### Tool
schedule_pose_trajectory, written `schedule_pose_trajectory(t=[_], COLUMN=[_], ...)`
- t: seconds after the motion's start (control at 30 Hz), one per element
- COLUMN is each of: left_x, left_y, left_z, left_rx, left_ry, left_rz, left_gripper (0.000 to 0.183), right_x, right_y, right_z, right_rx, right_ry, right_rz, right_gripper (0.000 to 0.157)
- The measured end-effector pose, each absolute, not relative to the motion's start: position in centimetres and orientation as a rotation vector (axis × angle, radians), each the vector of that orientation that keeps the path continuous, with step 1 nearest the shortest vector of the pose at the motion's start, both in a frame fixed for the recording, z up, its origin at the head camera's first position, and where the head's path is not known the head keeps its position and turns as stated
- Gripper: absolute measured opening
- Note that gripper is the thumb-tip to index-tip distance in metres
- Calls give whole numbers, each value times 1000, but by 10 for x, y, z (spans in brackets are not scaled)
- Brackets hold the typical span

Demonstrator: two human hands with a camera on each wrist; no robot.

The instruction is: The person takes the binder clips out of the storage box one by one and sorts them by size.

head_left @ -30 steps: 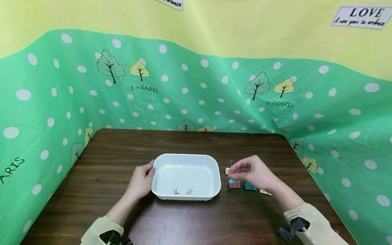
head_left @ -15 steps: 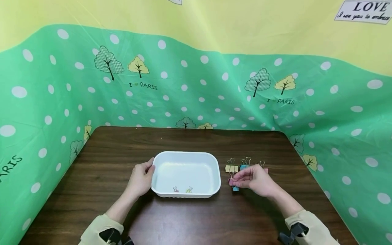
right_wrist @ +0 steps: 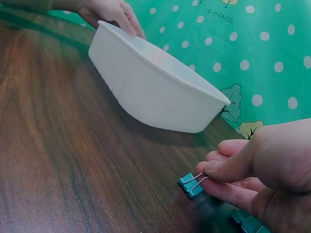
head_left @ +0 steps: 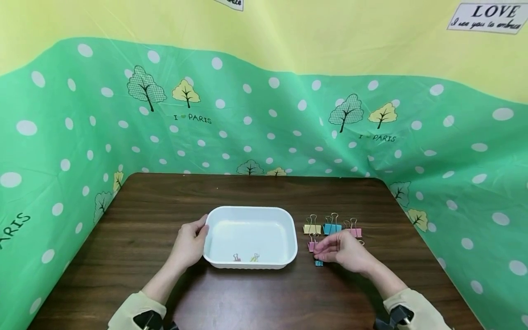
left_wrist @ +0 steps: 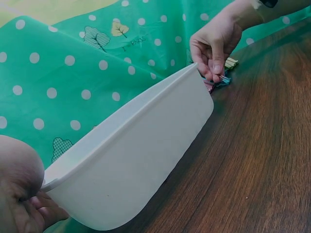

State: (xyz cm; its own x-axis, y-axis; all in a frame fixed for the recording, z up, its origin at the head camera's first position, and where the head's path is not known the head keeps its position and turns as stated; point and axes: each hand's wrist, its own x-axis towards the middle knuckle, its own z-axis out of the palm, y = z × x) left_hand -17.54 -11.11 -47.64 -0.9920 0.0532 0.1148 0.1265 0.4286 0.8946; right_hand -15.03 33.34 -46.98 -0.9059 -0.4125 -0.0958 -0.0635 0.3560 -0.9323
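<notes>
My left hand [head_left: 187,243] grips the left end of a white plastic tray [head_left: 250,265], thumb over the rim and fingers underneath in the left wrist view. To the right of the tray, my right hand [head_left: 344,251] pinches a small blue binder clip [right_wrist: 191,186] by its wire handles, close over the table. Just beyond it sits a small pink binder clip [head_left: 311,247]. Behind are a yellow binder clip [head_left: 312,229], a larger blue binder clip [head_left: 332,228] and a pink binder clip [head_left: 355,232]. A teal binder clip [right_wrist: 249,222] lies below the right hand in the right wrist view.
Small printed figures [head_left: 255,257] show on the tray's near inside wall. The dark wooden table [head_left: 247,302] ends at a green dotted curtain [head_left: 264,137] at the back and sides.
My right hand has moved a little toward me with the small blue binder clip, uncovering the back row of clips and hiding the nearer ones. The left hand stays on the tray.
</notes>
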Motion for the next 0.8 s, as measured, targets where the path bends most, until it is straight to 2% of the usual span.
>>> schedule_pose_trajectory(t=[0.2,0.4,0.8], left_x=[-175,-174,-175], left_y=[-112,-112,-110], left_z=[-476,-477,-475], left_rx=[-153,-158,-163], left_ry=[-2606,-2603,-2596], left_rz=[-1642,-1651,-1663], left_gripper=[42,42,42], right_x=[-154,-163,-175], right_y=[333,325,282], right_z=[-463,-440,-403], right_rx=[-461,-492,-579], right_ry=[2308,2367,2438], right_rz=[-1589,-1594,-1550], right_gripper=[20,18,18])
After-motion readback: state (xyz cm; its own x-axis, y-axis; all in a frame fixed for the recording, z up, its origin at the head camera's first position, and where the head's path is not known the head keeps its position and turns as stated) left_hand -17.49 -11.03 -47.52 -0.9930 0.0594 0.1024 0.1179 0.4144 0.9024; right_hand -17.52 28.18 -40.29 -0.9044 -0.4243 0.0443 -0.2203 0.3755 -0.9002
